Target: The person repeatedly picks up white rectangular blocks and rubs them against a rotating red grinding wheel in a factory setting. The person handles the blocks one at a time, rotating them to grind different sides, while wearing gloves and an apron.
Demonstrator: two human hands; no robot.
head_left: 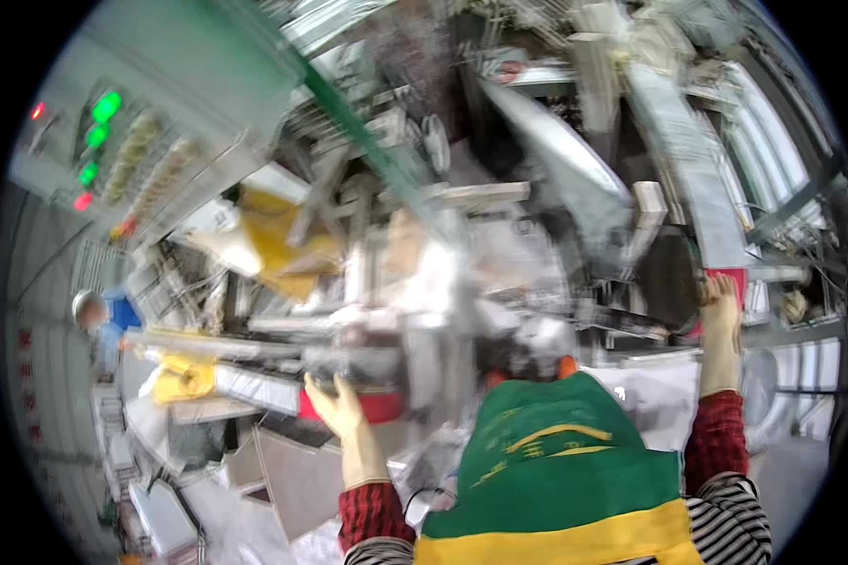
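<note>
Motion smears much of the head view. My left hand (337,403), in a pale glove or bare, is stretched out with thumb and fingers apart. It is beside a red piece (379,407) at the end of a pale bar (259,387); whether they touch is unclear. Over on the right, my right hand (722,306) lies against a red end piece (737,282) of a long pale board or rail (693,169). Its fingers are blurred, so their grip cannot be made out. Between my arms shows a green apron (565,457) with a yellow band.
A pale green control cabinet (188,75) with lit green and red lamps stands at the upper left. A person (118,315) in blue with a white hat is at far left. Yellow cloth or sheeting (184,379) hangs nearby. Machine frames and a curved white panel (565,160) fill the middle.
</note>
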